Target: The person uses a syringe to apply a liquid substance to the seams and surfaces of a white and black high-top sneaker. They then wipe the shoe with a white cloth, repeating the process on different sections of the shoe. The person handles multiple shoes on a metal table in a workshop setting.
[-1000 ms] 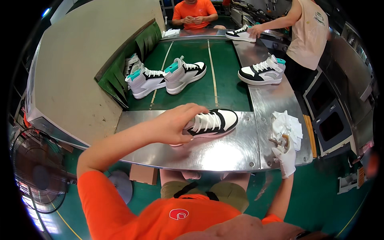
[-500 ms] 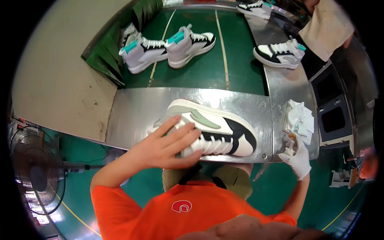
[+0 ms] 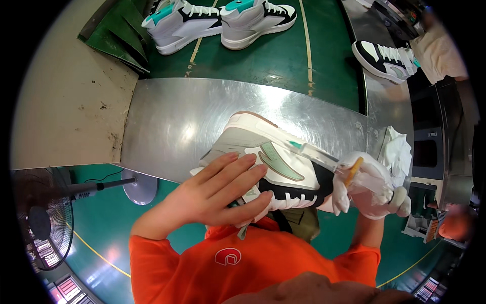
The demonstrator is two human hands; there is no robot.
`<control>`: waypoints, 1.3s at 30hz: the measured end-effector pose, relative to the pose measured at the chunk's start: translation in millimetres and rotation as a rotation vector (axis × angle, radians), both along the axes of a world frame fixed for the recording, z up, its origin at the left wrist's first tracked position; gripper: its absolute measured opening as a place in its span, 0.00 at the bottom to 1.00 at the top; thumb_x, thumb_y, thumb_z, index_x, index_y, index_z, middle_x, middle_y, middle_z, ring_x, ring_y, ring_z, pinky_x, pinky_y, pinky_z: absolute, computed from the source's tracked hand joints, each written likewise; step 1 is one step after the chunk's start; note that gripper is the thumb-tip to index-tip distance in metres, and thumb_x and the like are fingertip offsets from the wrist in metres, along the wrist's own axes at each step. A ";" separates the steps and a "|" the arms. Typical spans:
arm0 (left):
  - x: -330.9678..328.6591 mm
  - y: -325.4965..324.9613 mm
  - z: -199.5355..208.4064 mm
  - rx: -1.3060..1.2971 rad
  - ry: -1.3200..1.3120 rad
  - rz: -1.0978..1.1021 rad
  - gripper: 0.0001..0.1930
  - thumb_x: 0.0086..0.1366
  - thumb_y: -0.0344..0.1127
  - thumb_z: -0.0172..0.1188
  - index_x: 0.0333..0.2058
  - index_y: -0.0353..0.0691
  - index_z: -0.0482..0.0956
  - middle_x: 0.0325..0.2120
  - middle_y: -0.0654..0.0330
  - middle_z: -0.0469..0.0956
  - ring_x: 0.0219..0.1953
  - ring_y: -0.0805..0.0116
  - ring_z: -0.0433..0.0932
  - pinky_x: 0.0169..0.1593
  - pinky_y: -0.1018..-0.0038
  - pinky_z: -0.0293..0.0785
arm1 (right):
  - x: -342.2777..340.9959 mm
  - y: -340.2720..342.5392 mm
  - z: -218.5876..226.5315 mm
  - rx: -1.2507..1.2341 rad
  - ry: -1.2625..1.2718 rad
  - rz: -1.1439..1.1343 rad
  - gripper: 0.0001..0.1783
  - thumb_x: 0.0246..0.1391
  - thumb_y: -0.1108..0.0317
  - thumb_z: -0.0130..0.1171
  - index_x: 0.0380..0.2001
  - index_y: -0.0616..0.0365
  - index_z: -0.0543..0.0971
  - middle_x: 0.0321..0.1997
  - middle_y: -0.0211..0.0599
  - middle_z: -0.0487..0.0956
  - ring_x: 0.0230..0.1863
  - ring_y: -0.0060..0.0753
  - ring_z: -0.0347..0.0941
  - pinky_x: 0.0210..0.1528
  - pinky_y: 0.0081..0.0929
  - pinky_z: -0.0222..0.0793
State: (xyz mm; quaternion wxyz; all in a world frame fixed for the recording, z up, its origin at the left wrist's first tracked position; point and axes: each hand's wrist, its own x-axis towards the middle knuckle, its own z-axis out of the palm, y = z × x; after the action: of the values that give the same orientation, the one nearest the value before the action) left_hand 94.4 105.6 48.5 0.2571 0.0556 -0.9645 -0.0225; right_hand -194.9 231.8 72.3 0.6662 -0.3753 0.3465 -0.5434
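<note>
A white, black, grey and pale green high-top sneaker (image 3: 238,139) lies tilted on the steel worktop in front of me. My bare left hand (image 3: 215,190) grips it at the ankle and lace side, fingers stretched over the upper; the palm hides the collar. In my white-gloved right hand (image 3: 367,185) is a clear syringe (image 3: 320,155) with a teal tip. That tip points left, at or just over the sneaker's side near the sole edge; whether it touches I cannot tell. A thin yellow-brown stick-like piece (image 3: 354,171) also shows between the gloved fingers.
Beyond the steel worktop (image 3: 167,109), several sneakers (image 3: 258,23) stand on a green belt (image 3: 243,63). Another sneaker (image 3: 387,61) is on the right-hand ledge, near a person's pale clothing (image 3: 440,55). A crumpled white cloth (image 3: 397,152) lies at right; a fan (image 3: 40,223) stands left.
My right hand has come up and left from the cloth, bringing the syringe to the sneaker. The sneaker is turned and tilted under my left hand. The whole view has shifted.
</note>
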 end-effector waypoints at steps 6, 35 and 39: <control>-0.2 0.4 -3.5 0.022 0.016 0.004 0.14 0.58 0.35 0.61 0.43 0.58 0.77 0.50 0.58 0.77 0.49 0.59 0.78 0.52 0.64 0.77 | -4.0 -9.3 -14.6 0.013 -0.020 0.068 0.59 0.29 0.35 0.72 0.54 0.73 0.62 0.26 0.53 0.73 0.21 0.39 0.73 0.23 0.35 0.76; -0.9 4.4 -0.3 0.060 -0.023 0.045 0.13 0.57 0.36 0.62 0.41 0.60 0.76 0.48 0.58 0.78 0.48 0.59 0.79 0.52 0.65 0.77 | -3.3 -24.5 29.1 0.203 0.188 0.193 0.31 0.58 0.54 0.58 0.51 0.74 0.68 0.28 0.55 0.77 0.14 0.23 0.62 0.15 0.20 0.63; -3.7 5.2 -1.4 0.053 -0.012 0.049 0.11 0.56 0.36 0.62 0.38 0.59 0.77 0.47 0.58 0.79 0.48 0.58 0.79 0.51 0.64 0.78 | -14.1 -14.9 32.1 0.297 0.256 0.137 0.38 0.50 0.52 0.66 0.52 0.75 0.68 0.29 0.54 0.77 0.14 0.22 0.61 0.15 0.18 0.61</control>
State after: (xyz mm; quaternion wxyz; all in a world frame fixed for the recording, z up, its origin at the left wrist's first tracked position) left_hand 90.7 110.8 47.1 0.2501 0.0862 -0.9635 -0.0414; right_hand -209.0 217.0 104.4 0.7000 -0.3617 0.4784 -0.3877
